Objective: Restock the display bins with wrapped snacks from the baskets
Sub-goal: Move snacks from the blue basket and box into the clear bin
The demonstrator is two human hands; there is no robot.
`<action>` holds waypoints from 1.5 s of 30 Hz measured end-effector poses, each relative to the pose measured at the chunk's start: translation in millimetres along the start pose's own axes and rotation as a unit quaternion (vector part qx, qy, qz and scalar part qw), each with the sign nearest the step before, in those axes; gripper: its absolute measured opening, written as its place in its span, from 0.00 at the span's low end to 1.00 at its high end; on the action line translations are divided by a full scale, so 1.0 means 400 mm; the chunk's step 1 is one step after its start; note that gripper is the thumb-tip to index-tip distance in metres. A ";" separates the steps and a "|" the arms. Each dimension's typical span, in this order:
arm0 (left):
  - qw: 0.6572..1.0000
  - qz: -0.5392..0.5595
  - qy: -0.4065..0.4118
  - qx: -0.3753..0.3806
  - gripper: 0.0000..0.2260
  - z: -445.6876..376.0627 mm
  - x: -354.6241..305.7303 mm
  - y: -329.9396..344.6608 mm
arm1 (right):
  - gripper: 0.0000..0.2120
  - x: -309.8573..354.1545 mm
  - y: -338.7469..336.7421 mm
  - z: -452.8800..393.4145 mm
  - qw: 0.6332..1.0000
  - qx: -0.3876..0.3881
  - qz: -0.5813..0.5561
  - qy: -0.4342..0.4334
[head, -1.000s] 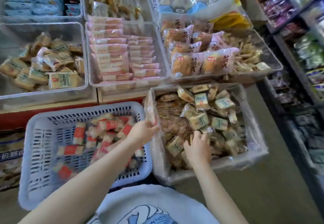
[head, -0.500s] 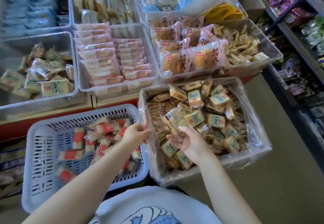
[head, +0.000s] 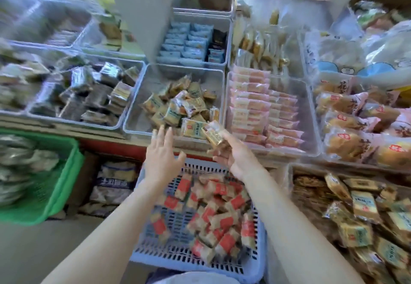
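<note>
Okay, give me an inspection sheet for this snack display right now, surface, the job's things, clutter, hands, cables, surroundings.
Surface: display counter carrying rows of clear bins.
Job's things: clear bin partly filled with tan wrapped snacks; blue basket of red-and-tan packs below it; lined box of matching tan snacks at right.
Clutter: green basket at left; sacks on the floor beneath the counter.
Hands: left hand open, fingers spread over the bin's front edge; right hand grips a small stack of wrapped snacks.
Cables: nothing seen.
Surroundings: neighbouring bins of pink packs and blue packs; far left blurred.
</note>
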State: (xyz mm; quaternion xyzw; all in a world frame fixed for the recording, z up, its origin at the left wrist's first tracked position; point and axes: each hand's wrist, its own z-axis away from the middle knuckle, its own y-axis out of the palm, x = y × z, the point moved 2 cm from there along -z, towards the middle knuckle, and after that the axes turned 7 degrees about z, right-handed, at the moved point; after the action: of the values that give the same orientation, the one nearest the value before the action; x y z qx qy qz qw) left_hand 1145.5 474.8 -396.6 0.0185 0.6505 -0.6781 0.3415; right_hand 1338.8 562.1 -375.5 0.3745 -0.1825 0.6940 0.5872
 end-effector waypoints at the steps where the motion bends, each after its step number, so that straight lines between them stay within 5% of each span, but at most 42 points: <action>1: 0.999 -0.043 0.010 0.028 0.38 -0.013 0.034 -0.009 | 0.15 0.023 0.055 -0.038 0.999 -0.003 0.027 -0.022; 5: 0.986 -0.104 0.087 0.100 0.42 -0.032 0.126 -0.013 | 0.18 0.112 0.233 -0.141 0.951 -0.084 0.249 -0.162; 7: 0.987 -0.058 0.099 0.112 0.42 -0.039 0.145 -0.018 | 0.22 0.142 0.300 -0.179 0.868 -0.119 0.396 -0.274; 9: 0.987 -0.008 0.105 0.119 0.41 -0.043 0.157 -0.022 | 0.24 0.138 0.361 -0.222 0.785 -0.044 0.532 -0.316; 12: 0.984 0.004 0.124 0.125 0.41 -0.043 0.175 -0.017 | 0.23 0.084 0.405 -0.264 0.685 0.126 0.686 -0.210; 17: 0.981 0.004 0.142 0.128 0.40 -0.051 0.196 -0.014 | 0.22 0.086 0.423 -0.278 0.486 0.165 0.844 -0.159; 18: 0.981 0.000 0.144 0.126 0.40 -0.050 0.196 -0.013 | 0.22 0.092 0.422 -0.275 0.491 0.175 0.841 -0.144; 20: 0.983 -0.006 0.141 0.119 0.41 -0.044 0.195 -0.012 | 0.24 0.109 0.413 -0.253 0.560 0.172 0.799 -0.138; 24: 0.991 0.001 0.097 0.091 0.40 -0.037 0.164 -0.019 | 0.17 0.142 0.309 -0.138 0.729 -0.015 0.621 -0.290; 26: 0.996 0.018 0.066 0.064 0.35 -0.032 0.114 -0.019 | 0.14 0.113 0.209 -0.036 0.767 -0.084 0.538 -0.339; 29: 0.992 0.050 0.097 0.059 0.28 0.010 -0.020 0.019 | 0.13 0.011 0.010 0.083 0.811 -0.167 0.490 -0.272; 32: 0.972 0.065 0.173 0.146 0.23 0.095 -0.191 0.119 | 0.12 -0.119 -0.231 0.155 0.815 -0.252 0.491 -0.179; 38: 0.928 0.025 0.234 0.287 0.30 0.259 -0.449 0.343 | 0.21 -0.285 -0.643 0.310 0.747 -0.419 0.516 -0.010; 40: 0.922 0.008 0.243 0.300 0.36 0.298 -0.494 0.389 | 0.25 -0.315 -0.728 0.344 0.731 -0.411 0.544 0.037; 45: 0.934 -0.008 0.208 0.292 0.37 0.331 -0.520 0.444 | 0.35 -0.333 -0.823 0.339 0.769 -0.331 0.543 0.072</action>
State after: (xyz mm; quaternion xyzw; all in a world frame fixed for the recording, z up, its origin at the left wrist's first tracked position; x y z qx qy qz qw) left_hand 1446.8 462.0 -433.0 0.2525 0.4804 -0.8219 0.1730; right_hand 1697.5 458.3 -446.2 -0.0551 -0.5312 0.8184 0.2120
